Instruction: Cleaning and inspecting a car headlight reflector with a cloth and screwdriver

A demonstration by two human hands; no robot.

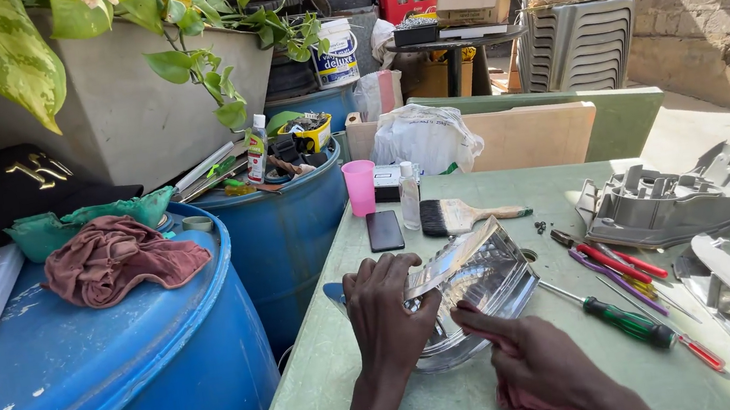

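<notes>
chrome reflector (pixel 478 279) | shiny, curved | tilted on green table (pixel 349 367) | red cloth (pixel 528 404) beside

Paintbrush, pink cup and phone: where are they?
Paintbrush (pixel 460 215), head view, on its pale metal band.
Pink cup (pixel 360 187), head view, on the middle of its side.
Phone (pixel 384 230), head view, on the middle of its dark screen.
</notes>
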